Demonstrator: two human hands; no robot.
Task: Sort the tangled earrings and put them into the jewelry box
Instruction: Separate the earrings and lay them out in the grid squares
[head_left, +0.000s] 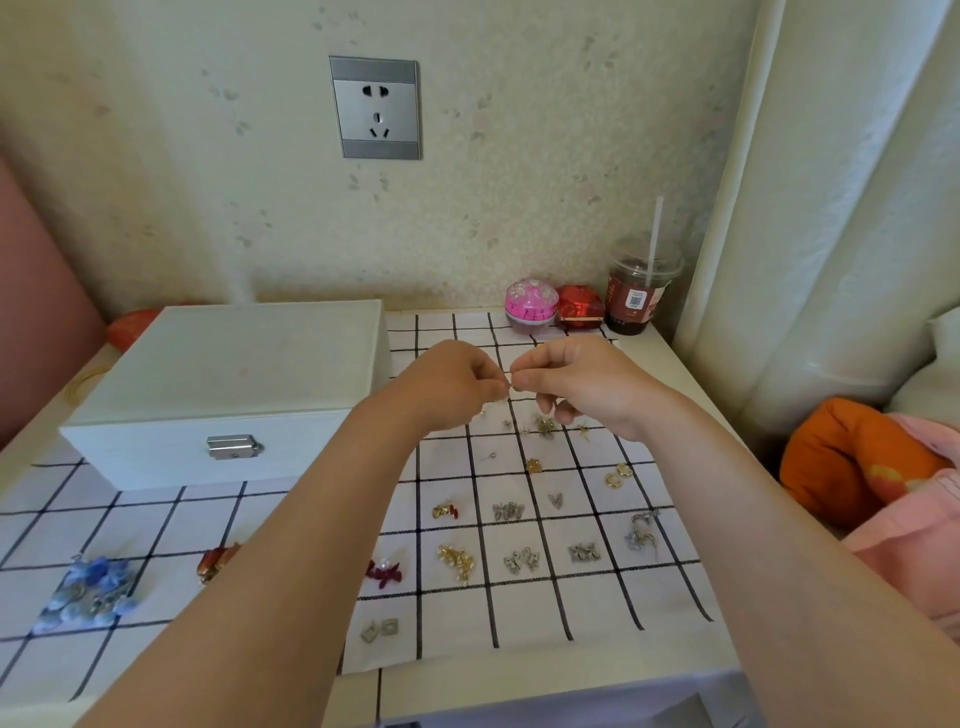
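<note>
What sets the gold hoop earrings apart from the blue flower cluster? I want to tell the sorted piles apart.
The gold hoop earrings are small, plain shiny metal rings; the blue flower cluster is a much larger, bulky heap of pale blue petals. The hoops lie on the right side of the checked cloth, the cluster at its far left, in front of the white jewelry box. Both rest flat on the cloth, outside the closed box.

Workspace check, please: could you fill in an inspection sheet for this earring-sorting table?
Surface: white cloth with black grid, flat on the table.
Job's things: white jewelry box, lid shut, latch facing the person; earrings laid in small groups on the grid squares.
Clutter: pink pot, red case, lidded drink cup with straw at the back.
Hands: left hand and right hand pinch a tiny item together above the cloth.
Cables: nothing seen.
Surroundings: wall socket, curtain.
</note>
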